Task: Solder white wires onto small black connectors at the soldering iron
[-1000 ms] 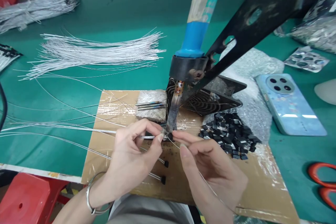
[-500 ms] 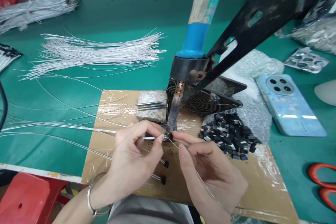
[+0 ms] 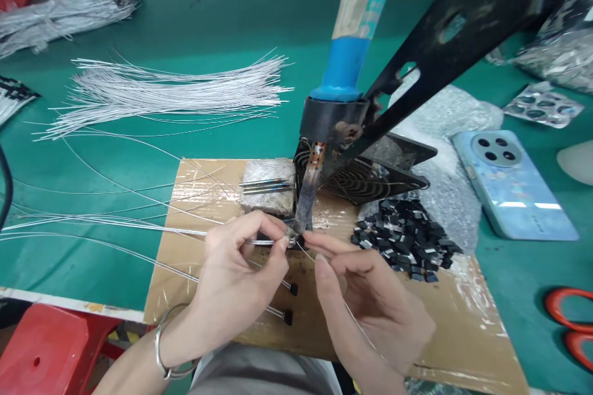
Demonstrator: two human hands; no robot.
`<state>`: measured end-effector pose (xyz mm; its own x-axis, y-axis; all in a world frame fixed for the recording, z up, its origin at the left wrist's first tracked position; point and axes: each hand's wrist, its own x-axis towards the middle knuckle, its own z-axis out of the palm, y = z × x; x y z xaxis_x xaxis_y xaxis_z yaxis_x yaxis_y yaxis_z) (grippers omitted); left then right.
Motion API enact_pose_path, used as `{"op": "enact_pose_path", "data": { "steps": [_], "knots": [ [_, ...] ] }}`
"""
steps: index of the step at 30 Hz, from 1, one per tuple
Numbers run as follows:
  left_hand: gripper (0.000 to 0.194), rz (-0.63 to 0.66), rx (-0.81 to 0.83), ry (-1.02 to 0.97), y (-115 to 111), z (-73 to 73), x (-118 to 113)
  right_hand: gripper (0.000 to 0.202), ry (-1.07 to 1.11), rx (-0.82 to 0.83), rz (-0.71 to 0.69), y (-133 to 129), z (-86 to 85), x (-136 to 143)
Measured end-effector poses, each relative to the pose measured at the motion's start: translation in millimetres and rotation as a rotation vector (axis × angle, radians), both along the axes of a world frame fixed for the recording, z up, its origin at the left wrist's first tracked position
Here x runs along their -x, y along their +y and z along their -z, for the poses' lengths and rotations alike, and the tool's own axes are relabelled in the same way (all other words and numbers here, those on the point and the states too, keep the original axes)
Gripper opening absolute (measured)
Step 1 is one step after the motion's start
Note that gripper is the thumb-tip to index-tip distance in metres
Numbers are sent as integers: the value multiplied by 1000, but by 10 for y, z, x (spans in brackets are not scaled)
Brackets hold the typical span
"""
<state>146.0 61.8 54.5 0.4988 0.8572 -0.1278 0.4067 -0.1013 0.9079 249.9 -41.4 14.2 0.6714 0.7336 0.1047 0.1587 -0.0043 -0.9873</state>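
My left hand (image 3: 243,265) pinches the end of a thin white wire (image 3: 185,230) between thumb and forefinger, right under the soldering iron's tip. My right hand (image 3: 375,302) holds a thin strand of solder wire (image 3: 364,330), which runs from the palm past the thumb up to the tip. A fingertip of that hand is beside a small black piece at the tip, partly hidden. The blue-handled soldering iron (image 3: 345,62) points down, held in a black metal bracket (image 3: 426,55). Two finished-looking black connectors (image 3: 288,317) on wires lie below my left hand.
A heap of black connectors (image 3: 407,241) lies right on the cardboard (image 3: 463,327). Behind the iron stands a black fan (image 3: 356,182); left of it, a wrapped block (image 3: 269,200). White wires (image 3: 180,95), a blue phone (image 3: 519,191) and red-handled scissors (image 3: 567,315) lie around.
Hardly anything differs. Both hands keep their grips at the iron's tip; the view has shifted very slightly.
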Motion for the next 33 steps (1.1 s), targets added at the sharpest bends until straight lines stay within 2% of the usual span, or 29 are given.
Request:
{"op": "enact_pose_path", "data": {
  "steps": [20, 33],
  "knots": [
    [13, 0, -69, -11, 3, 11, 6, 13, -85, -30, 45, 31, -7, 28],
    [11, 4, -44, -19, 2, 15, -5, 14, -98, -61, 46, 30, 27, 26]
  ]
}}
